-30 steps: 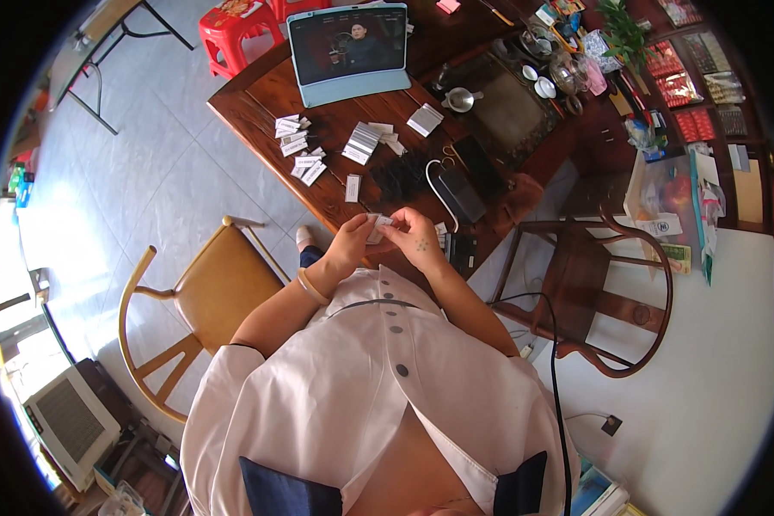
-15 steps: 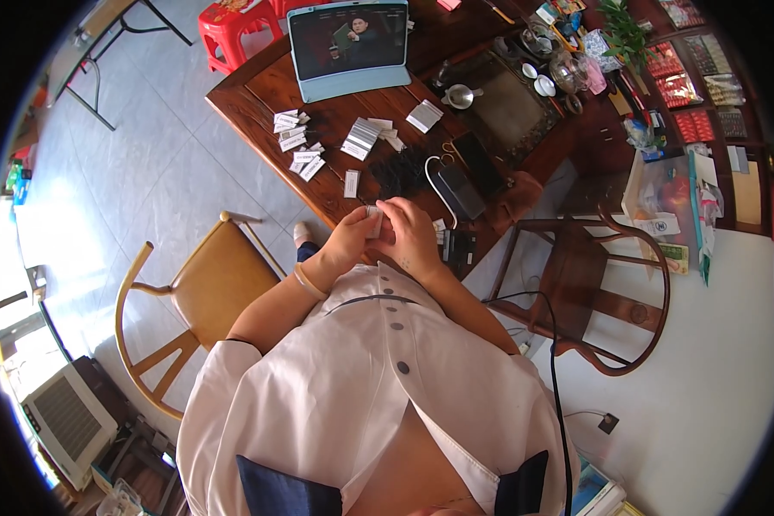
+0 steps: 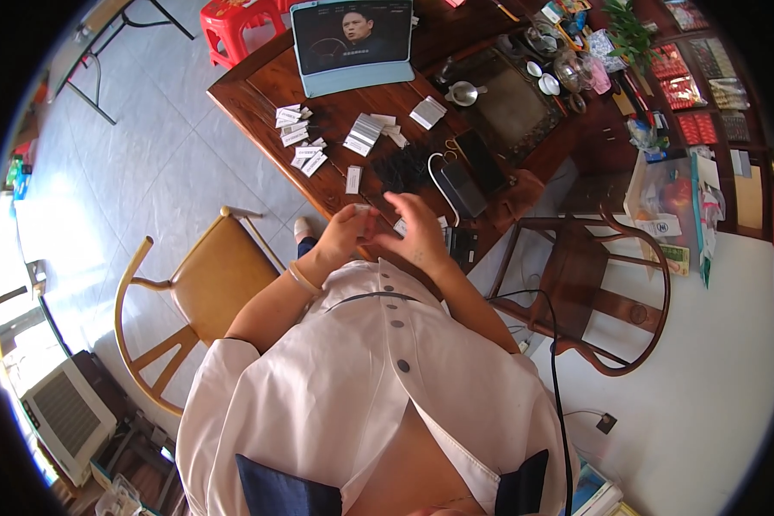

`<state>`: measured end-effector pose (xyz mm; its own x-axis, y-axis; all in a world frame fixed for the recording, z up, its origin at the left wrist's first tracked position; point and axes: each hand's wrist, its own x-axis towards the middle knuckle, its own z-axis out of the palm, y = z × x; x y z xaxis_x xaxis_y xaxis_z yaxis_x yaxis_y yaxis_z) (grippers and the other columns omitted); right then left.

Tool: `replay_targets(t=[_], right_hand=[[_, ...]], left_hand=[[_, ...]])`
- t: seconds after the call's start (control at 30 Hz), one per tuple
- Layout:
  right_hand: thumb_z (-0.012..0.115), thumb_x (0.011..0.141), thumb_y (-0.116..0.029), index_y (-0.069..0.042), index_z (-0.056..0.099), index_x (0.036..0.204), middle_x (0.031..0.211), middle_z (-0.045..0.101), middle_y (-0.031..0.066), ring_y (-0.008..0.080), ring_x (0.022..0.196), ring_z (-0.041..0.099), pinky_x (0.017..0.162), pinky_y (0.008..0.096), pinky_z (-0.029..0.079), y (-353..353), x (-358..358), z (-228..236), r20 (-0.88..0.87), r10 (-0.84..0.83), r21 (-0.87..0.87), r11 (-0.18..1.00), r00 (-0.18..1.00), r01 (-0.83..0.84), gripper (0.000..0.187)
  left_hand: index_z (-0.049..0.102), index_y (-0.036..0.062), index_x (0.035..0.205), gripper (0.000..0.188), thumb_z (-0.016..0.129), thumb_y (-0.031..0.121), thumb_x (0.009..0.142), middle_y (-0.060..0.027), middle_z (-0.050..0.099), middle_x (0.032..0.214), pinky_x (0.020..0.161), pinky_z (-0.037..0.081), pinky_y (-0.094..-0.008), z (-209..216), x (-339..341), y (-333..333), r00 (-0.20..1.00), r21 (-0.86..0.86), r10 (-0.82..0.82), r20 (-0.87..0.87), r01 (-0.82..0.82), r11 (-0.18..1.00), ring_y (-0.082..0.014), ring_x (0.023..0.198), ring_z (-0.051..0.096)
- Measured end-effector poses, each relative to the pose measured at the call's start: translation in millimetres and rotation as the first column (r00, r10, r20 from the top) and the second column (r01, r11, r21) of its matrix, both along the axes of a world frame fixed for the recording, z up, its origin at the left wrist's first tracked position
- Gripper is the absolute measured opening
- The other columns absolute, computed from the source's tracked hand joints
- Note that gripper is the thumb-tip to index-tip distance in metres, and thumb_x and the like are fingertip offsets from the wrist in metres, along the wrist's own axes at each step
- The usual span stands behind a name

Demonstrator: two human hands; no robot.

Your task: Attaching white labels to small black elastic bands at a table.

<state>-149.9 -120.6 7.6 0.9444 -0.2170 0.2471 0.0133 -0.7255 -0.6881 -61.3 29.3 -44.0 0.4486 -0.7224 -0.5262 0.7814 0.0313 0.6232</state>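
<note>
Close to the table's near edge, my left hand (image 3: 344, 236) is closed on a small white tag (image 3: 362, 209), mostly covered by its fingers. Just to its right, my right hand (image 3: 420, 234) has thumb and fingers apart and holds nothing that I can see. A tangle of black cords (image 3: 399, 168) lies right beyond my hands. One white tag (image 3: 353, 180) lies alone left of the cords. Farther off are a bundle of grey-and-white tags (image 3: 364, 134), another stack of tags (image 3: 426, 112) and a loose heap of printed tags (image 3: 309, 157).
A tablet (image 3: 353, 43) in a light blue case stands at the back of the wooden table (image 3: 262, 112). A black box-like device (image 3: 462, 191) with a white cable, a phone (image 3: 482, 162) and a tea tray (image 3: 507, 107) are on the right. Chairs (image 3: 219, 279) flank me.
My right hand has come away from the left and its fingers have spread. The left hand has moved slightly left, still with the tag.
</note>
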Motion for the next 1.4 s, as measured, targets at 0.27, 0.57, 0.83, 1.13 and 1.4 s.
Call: replay_targets(t=[0.27, 0.57, 0.83, 1.13, 1.4], right_hand=[[0.072, 0.075, -0.024, -0.009, 0.064, 0.081, 0.079, 0.063, 0.0072, 0.0275, 0.075, 0.063, 0.066, 0.0373, 0.05, -40, -2, -75, -0.328, -0.224, -0.153, 0.971, 0.918, 0.182, 0.018], [0.067, 0.075, -0.044, -0.01, 0.068, 0.079, 0.081, 0.069, 0.0113, 0.0311, 0.08, 0.066, 0.071, 0.0405, 0.052, -7, 39, -105, -0.668, -0.302, -0.271, 0.95, 0.68, 0.156, 0.035], [0.067, 0.071, -0.016, -0.003, 0.061, 0.077, 0.071, 0.067, 0.0109, 0.0209, 0.061, 0.067, 0.056, 0.0311, 0.052, -26, 22, -81, -0.644, -0.159, 0.305, 0.844, 0.748, 0.442, 0.015], [0.067, 0.077, -0.002, -0.002, 0.058, 0.081, 0.071, 0.063, 0.0057, 0.0106, 0.066, 0.063, 0.058, 0.024, 0.049, -38, -20, -89, -0.303, -0.217, 0.722, 0.583, 0.928, 0.372, 0.01], [0.069, 0.082, -0.005, 0.0, 0.059, 0.087, 0.077, 0.065, 0.0032, 0.0071, 0.068, 0.061, 0.062, 0.0221, 0.048, -29, -12, -29, -0.23, -0.101, 0.603, 0.766, 0.968, 0.224, 0.012]], left_hand=[[0.056, 0.0087, 0.097, 0.011, 0.053, 0.018, 0.091, 0.0011, 0.051, 0.07, 0.051, 0.042, -0.0236, -43, 16, 27, 0.987, 0.327, -0.063, 0.146, 0.011, 0.945, -0.0094, 0.057, 0.048], [0.058, 0.0071, 0.091, 0.01, 0.058, 0.017, 0.088, -0.0006, 0.055, 0.073, 0.054, 0.044, -0.0237, -29, 18, 13, 0.975, 0.347, -0.064, 0.213, -0.014, 0.938, -0.0098, 0.06, 0.052], [0.059, 0.0061, 0.094, 0.014, 0.062, 0.016, 0.086, -0.0007, 0.06, 0.078, 0.055, 0.046, -0.0232, -34, 22, 11, 0.973, 0.312, -0.018, 0.229, -0.056, 0.949, -0.009, 0.063, 0.054], [0.058, 0.006, 0.098, 0.021, 0.068, 0.016, 0.082, -0.0013, 0.062, 0.082, 0.061, 0.047, -0.0233, -21, 26, 3, 0.962, 0.293, -0.068, 0.263, -0.012, 0.956, -0.0088, 0.069, 0.056], [0.053, 0.0027, 0.106, 0.032, 0.071, 0.007, 0.08, -0.0053, 0.064, 0.1, 0.067, 0.048, -0.0235, -13, 22, -3, 0.884, 0.091, -0.048, 0.465, 0.006, 0.996, -0.0091, 0.082, 0.058]])
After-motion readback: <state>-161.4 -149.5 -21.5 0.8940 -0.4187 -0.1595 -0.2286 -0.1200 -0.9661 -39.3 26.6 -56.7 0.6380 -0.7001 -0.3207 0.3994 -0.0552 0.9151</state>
